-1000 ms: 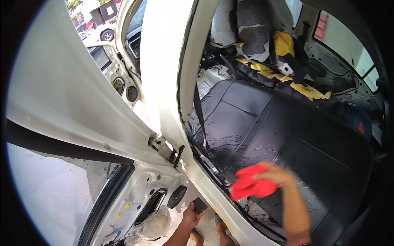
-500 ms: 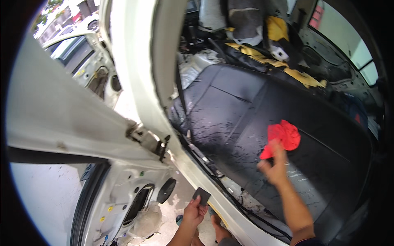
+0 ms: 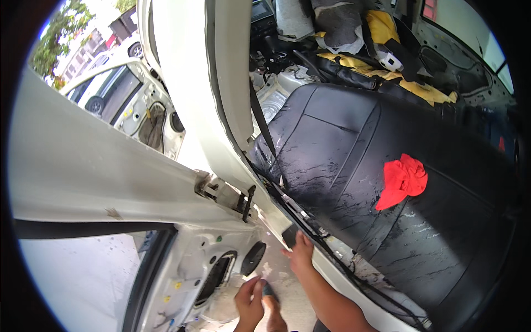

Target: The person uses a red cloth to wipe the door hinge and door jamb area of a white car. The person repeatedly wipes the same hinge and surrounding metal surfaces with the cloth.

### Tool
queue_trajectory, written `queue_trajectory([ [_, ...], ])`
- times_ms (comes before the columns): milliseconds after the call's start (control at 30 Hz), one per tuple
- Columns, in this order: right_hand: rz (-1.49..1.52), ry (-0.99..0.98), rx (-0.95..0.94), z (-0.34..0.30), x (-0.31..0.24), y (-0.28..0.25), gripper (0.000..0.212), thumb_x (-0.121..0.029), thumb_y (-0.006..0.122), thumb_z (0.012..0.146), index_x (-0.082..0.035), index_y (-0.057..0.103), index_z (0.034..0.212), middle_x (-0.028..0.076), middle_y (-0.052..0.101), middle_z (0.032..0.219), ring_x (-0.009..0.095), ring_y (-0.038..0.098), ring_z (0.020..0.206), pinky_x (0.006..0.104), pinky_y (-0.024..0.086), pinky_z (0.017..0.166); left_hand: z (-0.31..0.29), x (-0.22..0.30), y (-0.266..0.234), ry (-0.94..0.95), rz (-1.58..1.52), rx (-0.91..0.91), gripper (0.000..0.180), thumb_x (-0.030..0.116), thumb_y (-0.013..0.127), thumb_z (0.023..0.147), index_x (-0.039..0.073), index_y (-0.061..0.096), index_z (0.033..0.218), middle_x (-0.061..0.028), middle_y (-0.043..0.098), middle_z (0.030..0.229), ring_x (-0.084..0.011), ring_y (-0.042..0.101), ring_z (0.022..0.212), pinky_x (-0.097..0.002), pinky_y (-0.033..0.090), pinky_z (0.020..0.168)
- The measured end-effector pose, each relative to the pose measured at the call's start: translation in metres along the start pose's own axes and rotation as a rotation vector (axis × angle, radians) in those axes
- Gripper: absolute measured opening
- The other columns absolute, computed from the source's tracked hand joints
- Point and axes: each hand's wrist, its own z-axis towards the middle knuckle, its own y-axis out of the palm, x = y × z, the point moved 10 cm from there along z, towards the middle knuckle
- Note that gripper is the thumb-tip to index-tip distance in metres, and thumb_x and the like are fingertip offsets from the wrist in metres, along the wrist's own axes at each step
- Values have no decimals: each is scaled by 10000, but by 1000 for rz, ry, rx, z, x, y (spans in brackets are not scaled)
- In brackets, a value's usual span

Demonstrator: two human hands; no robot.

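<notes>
My right hand is closed on a small dark square pad, beside the pale door sill. Below and to its left, my left hand hangs over the ground with its fingers curled in and thumb against them; nothing shows in it. A crumpled red cloth lies on the black car seat, away from both hands. The seat cover looks wet and wrinkled, with shiny streaks near its front edge.
An open car door with its inner panel off stands at the left. The pale door pillar rises between it and the cabin. A dark seat belt hangs by the seat. Yellow-and-black pieces lie further inside.
The dark pad has passed from my left hand to my right. My right hand has left the red cloth and come down left to the sill. The view has shifted somewhat.
</notes>
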Motion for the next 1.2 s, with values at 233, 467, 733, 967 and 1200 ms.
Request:
queue_trajectory([
  [233, -372, -257, 127, 24, -34, 209, 298, -230, 562, 967, -18, 721, 1103, 242, 717, 1055, 375, 682, 955, 446, 504, 861, -80, 190, -138, 679, 763, -98, 210, 118, 640, 972, -13, 722, 1113, -201, 725, 1095, -369, 683, 1030, -444, 524, 945],
  [467, 610, 201, -179, -13, -33, 274, 189, -295, 546, 961, -144, 655, 925, -24, 548, 786, 147, 447, 655, 319, 349, 674, -102, 257, -173, 765, 726, -333, 180, 76, 614, 953, -9, 727, 1064, -193, 730, 1035, -377, 697, 977, -436, 562, 875],
  [733, 156, -325, -422, -36, -59, 293, 841, -19, 513, 793, -94, 241, 1584, -1, 512, 1047, 79, 437, 768, 238, 388, 736, -68, 253, -166, 893, 904, -303, 213, 47, 574, 970, -62, 680, 1119, -248, 665, 1214, -471, 593, 1234, -529, 483, 1047],
  [967, -97, -66, -462, -41, -39, 290, 975, 46, 480, 786, -103, 55, 1651, 124, 495, 1413, 188, 541, 1013, 284, 475, 835, -59, 242, -173, 736, 1011, -361, 232, 53, 580, 960, -65, 664, 1140, -268, 598, 1335, -495, 515, 1323, -550, 437, 1094],
  [1200, -142, -173, -363, -23, -50, 285, 888, 5, 475, 805, -26, 135, 1625, 222, 491, 1490, 284, 522, 1318, 333, 461, 1000, -58, 241, -165, 794, 1044, -360, 293, 100, 593, 944, -48, 685, 1179, -266, 594, 1341, -492, 506, 1325, -556, 418, 1103],
])
